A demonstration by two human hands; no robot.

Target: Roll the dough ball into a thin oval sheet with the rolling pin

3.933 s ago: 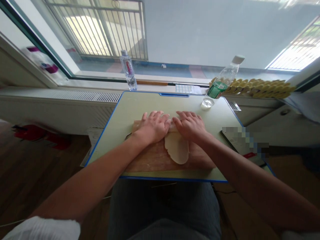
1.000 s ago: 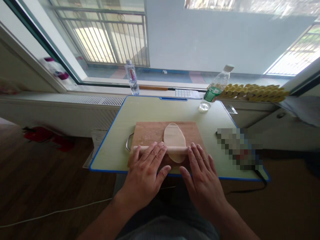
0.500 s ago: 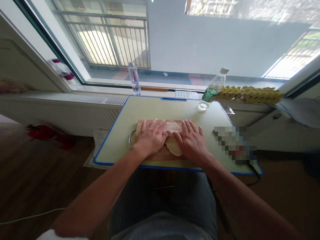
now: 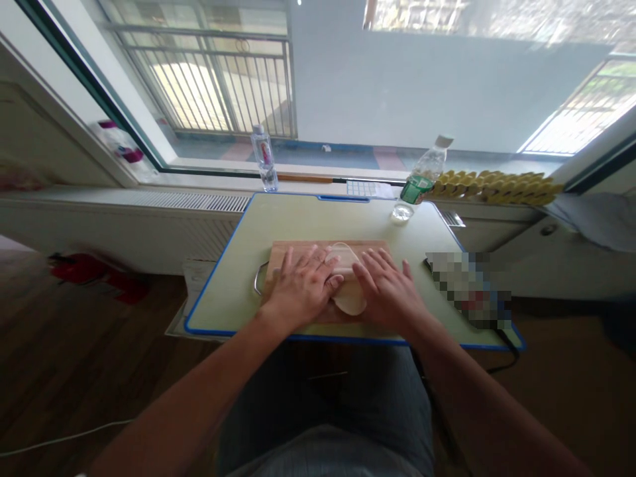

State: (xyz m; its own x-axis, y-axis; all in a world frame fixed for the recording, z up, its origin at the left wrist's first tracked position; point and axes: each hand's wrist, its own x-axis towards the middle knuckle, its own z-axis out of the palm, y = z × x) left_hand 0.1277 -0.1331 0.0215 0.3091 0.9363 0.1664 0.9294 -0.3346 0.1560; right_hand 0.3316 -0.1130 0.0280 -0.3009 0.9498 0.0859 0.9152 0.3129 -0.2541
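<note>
A pale sheet of dough lies flat on a wooden cutting board. Across it runs a light rolling pin, of which only the middle shows between my hands. My left hand rests flat over the pin's left part, fingers spread and pointing away from me. Over its right part lies my right hand, likewise stretched out flat, thumb towards the dough. Both palms hide the pin's ends. Neither hand's fingers are wrapped around it.
The board sits on a small blue-edged table. A green-labelled bottle stands at its back right; another bottle is by the window. A blurred-out object with a cable lies at the right. A metal handle juts from the board's left side.
Both hands have shifted slightly towards me, with the rolling pin a little nearer on the dough. The right hand has also moved a little to the right, widening the gap between the hands.
</note>
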